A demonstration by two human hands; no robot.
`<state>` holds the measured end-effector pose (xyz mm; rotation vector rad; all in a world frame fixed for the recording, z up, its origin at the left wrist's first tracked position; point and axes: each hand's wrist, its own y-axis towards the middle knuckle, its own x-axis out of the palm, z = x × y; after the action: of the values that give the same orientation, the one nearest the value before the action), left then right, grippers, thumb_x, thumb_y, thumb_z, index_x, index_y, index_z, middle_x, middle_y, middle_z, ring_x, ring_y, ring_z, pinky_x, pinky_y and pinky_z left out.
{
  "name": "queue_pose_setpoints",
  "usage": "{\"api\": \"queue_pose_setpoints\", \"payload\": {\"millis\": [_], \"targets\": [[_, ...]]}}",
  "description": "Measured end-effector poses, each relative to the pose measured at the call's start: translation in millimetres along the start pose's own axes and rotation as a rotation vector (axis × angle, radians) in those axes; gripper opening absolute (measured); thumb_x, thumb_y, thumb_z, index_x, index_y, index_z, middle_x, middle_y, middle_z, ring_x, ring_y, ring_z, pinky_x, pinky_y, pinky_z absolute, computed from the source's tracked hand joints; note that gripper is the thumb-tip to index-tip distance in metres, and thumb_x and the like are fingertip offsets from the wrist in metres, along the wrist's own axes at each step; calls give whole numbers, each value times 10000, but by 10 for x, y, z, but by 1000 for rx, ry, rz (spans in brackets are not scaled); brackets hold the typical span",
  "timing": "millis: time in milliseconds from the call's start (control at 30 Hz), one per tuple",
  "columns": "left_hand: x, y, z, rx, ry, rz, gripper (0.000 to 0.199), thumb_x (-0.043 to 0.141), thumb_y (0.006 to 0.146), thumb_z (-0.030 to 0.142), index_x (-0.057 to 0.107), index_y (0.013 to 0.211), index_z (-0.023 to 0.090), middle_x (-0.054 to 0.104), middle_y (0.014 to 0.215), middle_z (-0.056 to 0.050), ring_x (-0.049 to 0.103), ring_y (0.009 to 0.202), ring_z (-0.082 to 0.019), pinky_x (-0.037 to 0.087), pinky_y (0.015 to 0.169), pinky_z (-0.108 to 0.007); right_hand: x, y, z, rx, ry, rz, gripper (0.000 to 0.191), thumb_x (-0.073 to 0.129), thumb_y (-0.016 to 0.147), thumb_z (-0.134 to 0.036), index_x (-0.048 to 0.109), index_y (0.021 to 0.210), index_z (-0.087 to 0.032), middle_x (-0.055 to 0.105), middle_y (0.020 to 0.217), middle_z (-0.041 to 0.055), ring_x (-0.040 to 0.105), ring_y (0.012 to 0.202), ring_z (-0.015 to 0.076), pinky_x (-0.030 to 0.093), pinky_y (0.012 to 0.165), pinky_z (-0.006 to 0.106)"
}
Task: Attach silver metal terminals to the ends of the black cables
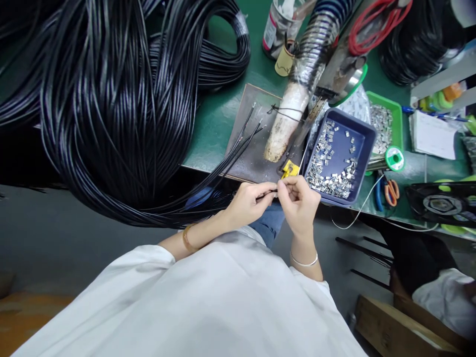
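My left hand (pixel 248 202) is closed in a pinch on a thin black cable (pixel 262 196). Against its fingertips, my right hand (pixel 299 201) pinches at the cable's tip; whatever lies between those fingers is too small and covered to make out. Several loose cable ends (pixel 243 144) with stripped tips rest over a brown board (pixel 256 171) just beyond my left hand. They run back to a big black cable bundle (pixel 111 109) at the left. Beside my right hand stands a dark blue tray (pixel 344 144) holding many small metal connector pieces.
A taped flexible duct (pixel 293 99) reaches down over the board, near a yellow piece (pixel 290 169). Further right are a green tray (pixel 397 119), a solder spool (pixel 394 158), orange-handled pliers (pixel 391 192) and a black fan (pixel 442 203). Another person's sleeve (pixel 442 295) shows at lower right.
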<state>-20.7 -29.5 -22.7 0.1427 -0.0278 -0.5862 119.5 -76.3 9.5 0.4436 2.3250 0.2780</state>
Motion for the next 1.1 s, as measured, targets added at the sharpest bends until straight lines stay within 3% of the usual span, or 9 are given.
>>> {"api": "queue_pose_setpoints", "payload": {"millis": [167, 267, 367, 433, 500, 600, 800, 1100], "targets": [[-18, 61, -26, -84, -277, 104, 239, 649, 877, 291, 752, 961, 92, 616, 581, 9, 552, 538, -69, 466, 572, -182, -33, -11, 33, 31, 151, 310, 124, 599, 918, -343, 629, 963, -231, 551, 614, -64, 481, 445, 61, 360, 423, 208], [-52, 128, -40, -161, -398, 141, 216, 740, 800, 283, 778, 907, 100, 655, 578, -1, 561, 519, -66, 460, 530, -172, -33, -35, 58, -9, 273, 410, 164, 535, 957, -275, 559, 1119, -263, 646, 682, -63, 560, 445, 71, 425, 431, 207], [-59, 168, -38, -215, -455, 167, 199, 800, 740, 277, 796, 864, 122, 722, 647, -22, 577, 524, -61, 464, 514, -163, 0, -63, 97, -22, 245, 394, 135, 574, 936, -201, 586, 1059, -255, 740, 841, -26, 714, 641, 112, 578, 599, 252], [-50, 183, -23, -222, -480, 171, 189, 817, 724, 284, 801, 837, 133, 765, 732, -43, 636, 593, -77, 516, 588, -175, 26, -73, 122, -78, 162, 337, 117, 647, 882, -160, 627, 964, -240, 754, 913, -3, 751, 822, 148, 615, 715, 289], [-38, 197, -4, -225, -490, 175, 184, 829, 710, 288, 800, 815, 140, 783, 778, -49, 682, 670, -99, 555, 677, -196, 49, -74, 142, -158, 82, 270, 145, 687, 839, -126, 649, 927, -235, 756, 979, 15, 742, 908, 156, 617, 733, 286], [-33, 224, 18, -226, -492, 183, 164, 838, 691, 272, 795, 785, 145, 779, 759, -31, 688, 680, -100, 563, 705, -200, 82, -67, 170, -226, 31, 246, 168, 689, 820, -98, 651, 918, -229, 752, 1026, 29, 729, 940, 152, 621, 756, 290], [-69, 288, 46, -270, -510, 162, 152, 856, 650, 236, 793, 763, 156, 772, 759, -12, 672, 672, -90, 556, 692, -193, 139, -68, 231, -204, 101, 249, 142, 659, 838, -107, 620, 903, -227, 737, 1074, 35, 739, 958, 167, 644, 807, 341], [-78, 360, 91, -281, -485, 168, 168, 884, 584, 212, 767, 684, 147, 731, 681, 8, 631, 629, -76, 521, 656, -185, 156, -25, 232, -239, 108, 271, 154, 657, 843, -105, 629, 920, -235, 740, 1039, 19, 736, 951, 157, 643, 802, 331]]}}
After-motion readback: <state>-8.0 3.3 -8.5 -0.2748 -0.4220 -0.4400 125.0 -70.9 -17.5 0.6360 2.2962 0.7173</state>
